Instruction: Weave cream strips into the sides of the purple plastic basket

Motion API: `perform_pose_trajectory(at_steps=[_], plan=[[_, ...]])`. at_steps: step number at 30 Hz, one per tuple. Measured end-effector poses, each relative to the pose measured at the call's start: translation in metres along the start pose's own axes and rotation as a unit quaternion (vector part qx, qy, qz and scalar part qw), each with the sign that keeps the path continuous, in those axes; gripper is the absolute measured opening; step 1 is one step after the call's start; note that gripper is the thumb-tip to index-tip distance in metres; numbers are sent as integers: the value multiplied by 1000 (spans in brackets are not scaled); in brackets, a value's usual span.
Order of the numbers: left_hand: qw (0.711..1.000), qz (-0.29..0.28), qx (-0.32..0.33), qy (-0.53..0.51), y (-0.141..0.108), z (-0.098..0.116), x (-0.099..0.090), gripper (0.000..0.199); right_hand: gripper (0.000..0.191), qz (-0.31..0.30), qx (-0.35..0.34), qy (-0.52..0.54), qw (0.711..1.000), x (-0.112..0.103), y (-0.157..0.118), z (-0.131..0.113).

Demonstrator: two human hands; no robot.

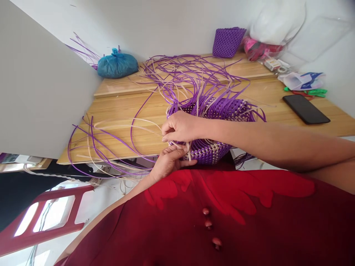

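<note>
Woven basket (215, 152) lies beneath and right of the fingers. Left hand (171, 158) grips its edge, fingers closed; right hand (181, 127) pinches a pale strip (174, 143). Likely light, flexible, slick-stranded; best held at the firm woven edge.

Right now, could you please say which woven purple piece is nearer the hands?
The purple-and-cream piece, trailing loose strands, with the left hand and right hand at it; the other piece, plain purple, sits farther back.

Craft workspace: wooden desk (111, 109), purple strips (172, 94).
</note>
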State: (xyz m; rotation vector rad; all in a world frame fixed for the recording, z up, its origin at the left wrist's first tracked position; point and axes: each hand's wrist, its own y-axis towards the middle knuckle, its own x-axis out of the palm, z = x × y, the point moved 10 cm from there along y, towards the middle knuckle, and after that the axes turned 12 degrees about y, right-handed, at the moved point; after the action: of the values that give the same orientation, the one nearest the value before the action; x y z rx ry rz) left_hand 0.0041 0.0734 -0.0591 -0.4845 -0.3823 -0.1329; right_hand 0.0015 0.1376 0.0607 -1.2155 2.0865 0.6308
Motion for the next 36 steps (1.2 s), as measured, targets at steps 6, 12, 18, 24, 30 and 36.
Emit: perform_pose_trajectory(at_steps=[6,12,18,24,30,36], plan=[[1000,11,27,-10,2,2,-5,26,17,156,-69,-30,985,-34,-39,-24],[998,13,58,-12,8,10,-5,36,36,188,-139,-148,961,-10,-115,-43],[993,58,104,6,10,20,-5,43,27,221,-144,-172,949,8,-125,-22],[989,74,123,46,16,20,-8,47,21,274,-153,-155,937,8,-116,-17],[987,88,134,36,15,19,-12,47,27,206,-76,-57,974,14,-117,-15],[990,75,115,24,12,18,-6,44,20,226,-42,189,955,20,-125,3]])
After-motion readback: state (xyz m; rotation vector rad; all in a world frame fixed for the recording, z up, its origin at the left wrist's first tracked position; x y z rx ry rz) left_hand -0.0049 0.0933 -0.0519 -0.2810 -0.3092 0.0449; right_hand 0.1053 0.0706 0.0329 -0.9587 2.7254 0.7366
